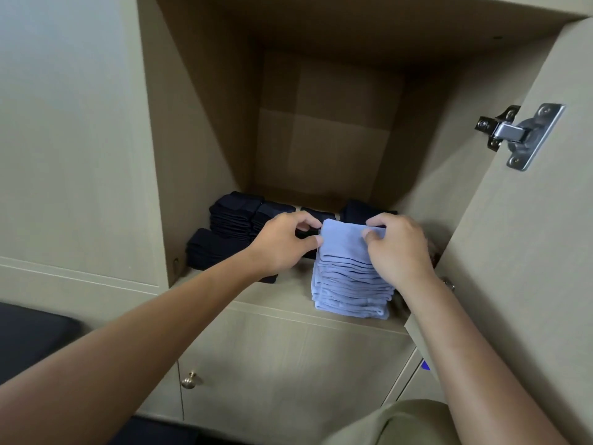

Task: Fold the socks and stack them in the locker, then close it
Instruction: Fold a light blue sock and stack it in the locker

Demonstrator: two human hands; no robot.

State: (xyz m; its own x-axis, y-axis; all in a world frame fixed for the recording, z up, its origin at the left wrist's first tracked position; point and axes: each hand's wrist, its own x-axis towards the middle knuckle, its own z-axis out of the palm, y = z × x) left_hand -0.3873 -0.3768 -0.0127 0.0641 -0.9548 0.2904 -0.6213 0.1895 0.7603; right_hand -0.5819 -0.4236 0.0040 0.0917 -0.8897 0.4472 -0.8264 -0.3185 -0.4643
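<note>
Open locker (205,130) shelf holds dark sock stacks (236,216) behind; left hand (280,242) and right hand (398,248) each pinch top blue sock (341,234) on blue stack (351,284); door (529,252) not yet closed.

lower cupboard door (282,364): below, shut | round brass knob (189,379): near left on it | dark cushion (29,335): near left, low
</note>
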